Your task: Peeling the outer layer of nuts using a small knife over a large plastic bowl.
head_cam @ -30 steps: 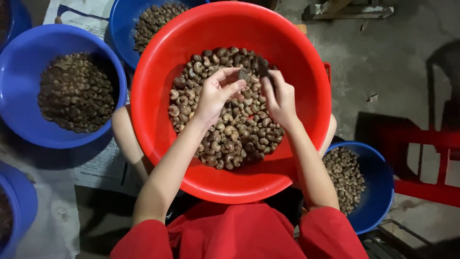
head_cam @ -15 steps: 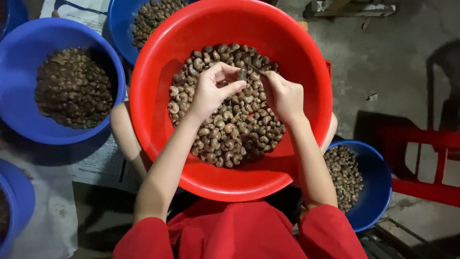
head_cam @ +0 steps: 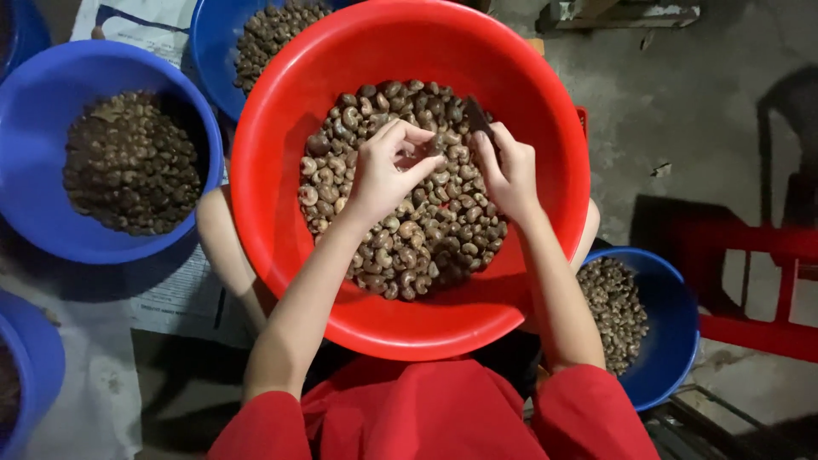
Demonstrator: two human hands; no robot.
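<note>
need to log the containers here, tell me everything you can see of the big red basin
The red basin is a large round tub, plastic by its look, smooth and glossy, with a rolled rim. It sits upright on the person's lap, tilted little if at all. A heap of brown curved nuts covers its bottom. The left hand and the right hand work above the heap, inside it. Blue basins of nuts stand around it.

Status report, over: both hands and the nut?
Left hand pinches one nut. Right hand grips small dark tool beside it. Both above red basin. Nothing blocking.
</note>
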